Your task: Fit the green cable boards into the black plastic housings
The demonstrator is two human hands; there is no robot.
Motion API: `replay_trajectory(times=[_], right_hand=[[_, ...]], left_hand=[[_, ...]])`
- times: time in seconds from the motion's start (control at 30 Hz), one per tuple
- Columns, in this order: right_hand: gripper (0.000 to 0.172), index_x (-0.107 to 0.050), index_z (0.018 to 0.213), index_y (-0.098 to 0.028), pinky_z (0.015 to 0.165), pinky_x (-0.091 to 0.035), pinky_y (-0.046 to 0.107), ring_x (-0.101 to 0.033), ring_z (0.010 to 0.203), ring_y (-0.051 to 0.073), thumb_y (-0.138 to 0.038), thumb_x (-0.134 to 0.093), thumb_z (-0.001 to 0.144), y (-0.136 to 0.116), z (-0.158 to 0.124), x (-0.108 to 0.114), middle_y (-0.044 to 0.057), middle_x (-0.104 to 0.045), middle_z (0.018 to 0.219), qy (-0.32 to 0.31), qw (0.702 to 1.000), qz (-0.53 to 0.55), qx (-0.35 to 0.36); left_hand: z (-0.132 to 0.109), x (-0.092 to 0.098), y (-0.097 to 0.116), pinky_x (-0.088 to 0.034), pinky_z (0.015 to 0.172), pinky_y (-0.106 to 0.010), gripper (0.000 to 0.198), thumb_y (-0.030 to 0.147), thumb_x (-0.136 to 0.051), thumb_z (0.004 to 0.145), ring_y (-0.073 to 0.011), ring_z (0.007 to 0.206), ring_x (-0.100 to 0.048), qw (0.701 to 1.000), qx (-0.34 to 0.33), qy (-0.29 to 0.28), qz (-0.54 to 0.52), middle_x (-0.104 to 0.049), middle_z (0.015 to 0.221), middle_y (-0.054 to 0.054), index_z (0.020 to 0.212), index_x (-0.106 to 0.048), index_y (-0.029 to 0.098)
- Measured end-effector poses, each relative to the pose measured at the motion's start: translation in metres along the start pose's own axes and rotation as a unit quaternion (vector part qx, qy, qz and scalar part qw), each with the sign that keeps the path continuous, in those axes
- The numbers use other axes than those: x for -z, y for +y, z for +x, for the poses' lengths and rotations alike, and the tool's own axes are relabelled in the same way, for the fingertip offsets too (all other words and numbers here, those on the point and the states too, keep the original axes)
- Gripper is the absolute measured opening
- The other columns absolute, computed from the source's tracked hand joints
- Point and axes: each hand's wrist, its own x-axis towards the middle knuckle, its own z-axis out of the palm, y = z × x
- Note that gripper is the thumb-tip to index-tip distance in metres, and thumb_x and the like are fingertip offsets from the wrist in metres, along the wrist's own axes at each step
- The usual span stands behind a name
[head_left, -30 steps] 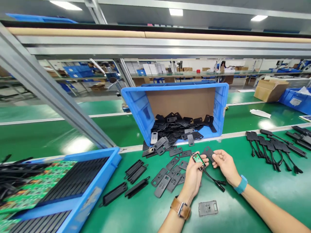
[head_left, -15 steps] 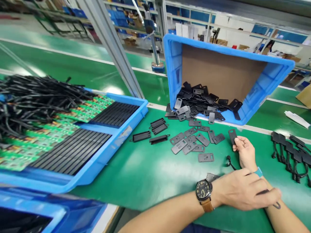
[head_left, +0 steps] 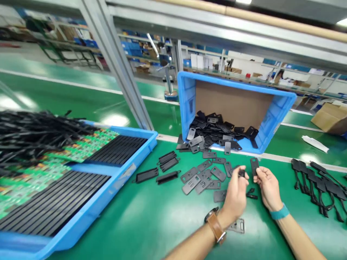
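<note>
The scene is bright, with a ceiling lamp [head_left: 342, 22] glowing high beyond the right hand [head_left: 269, 189]. White glare patches the green table [head_left: 168, 224] far left of the left hand [head_left: 235, 193]. Farther left, cables [head_left: 32, 139] smear and the tray [head_left: 119, 184] looks stretched; shelves [head_left: 206, 70] beyond both hands are soft.

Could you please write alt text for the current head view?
The left hand holds a small black part and the right hand a flat black plate above a green bench. Behind, a blue bin facing the camera holds more plates; at left, a blue tray holds green circuit boards.
</note>
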Motion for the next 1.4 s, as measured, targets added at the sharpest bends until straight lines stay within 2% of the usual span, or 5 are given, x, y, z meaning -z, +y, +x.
replay_trajectory(times=[0.1, 0.23, 0.5, 1.0, 1.4], right_hand=[[0.038, -0.060, 0.094, -0.020, 0.060, -0.049, 0.026, -0.057, 0.061, 0.014, -0.050, -0.076, 0.078, -0.006, -0.008, -0.008, -0.001, -0.060, 0.071, -0.003, 1.000, -0.010, 0.020], [0.038, -0.061, 0.091, -0.018, 0.059, -0.049, 0.026, -0.060, 0.060, 0.015, -0.053, -0.073, 0.080, -0.014, -0.024, -0.022, 0.000, -0.062, 0.068, -0.057, 0.997, -0.042, 0.018], [0.044, -0.061, 0.085, -0.017, 0.052, -0.049, 0.026, -0.060, 0.054, 0.015, -0.059, -0.071, 0.080, -0.003, -0.037, -0.038, 0.001, -0.063, 0.064, -0.124, 0.992, -0.018, -0.014], [0.047, -0.063, 0.077, -0.018, 0.051, -0.039, 0.025, -0.049, 0.052, 0.013, -0.063, -0.073, 0.074, 0.005, -0.037, -0.040, 0.000, -0.058, 0.062, -0.100, 0.994, 0.004, -0.033], [0.039, -0.065, 0.082, -0.018, 0.063, -0.043, 0.027, -0.054, 0.069, 0.018, -0.057, -0.064, 0.087, 0.000, -0.041, -0.039, 0.004, -0.064, 0.077, -0.115, 0.986, -0.102, 0.063]], left_hand=[[0.017, 0.008, -0.011, -0.046, 0.080, -0.034, 0.037, 0.049, -0.053, 0.094, -0.0187, 0.082, -0.058, 0.966, 0.129, 0.099, -0.201, -0.061, 0.093, -0.007, 0.115, -0.058, 0.018], [0.026, 0.014, -0.013, -0.046, 0.087, -0.034, 0.032, 0.041, -0.066, 0.087, -0.0203, 0.094, -0.061, 0.930, 0.188, 0.115, -0.294, -0.065, 0.097, -0.007, 0.108, -0.063, 0.017], [0.020, 0.014, -0.012, -0.050, 0.081, -0.034, 0.033, 0.038, -0.065, 0.087, -0.0233, 0.102, -0.061, 0.926, 0.217, 0.071, -0.300, -0.065, 0.111, -0.009, 0.114, -0.064, 0.019], [0.016, 0.013, -0.011, -0.047, 0.093, -0.035, 0.032, 0.038, -0.066, 0.087, -0.0229, 0.108, -0.060, 0.931, 0.197, 0.076, -0.298, -0.066, 0.112, -0.010, 0.114, -0.066, 0.020], [0.016, 0.011, -0.013, -0.041, 0.104, -0.036, 0.039, 0.039, -0.071, 0.084, -0.0213, 0.114, -0.058, 0.950, 0.187, 0.075, -0.237, -0.065, 0.116, -0.008, 0.118, -0.062, 0.021]])
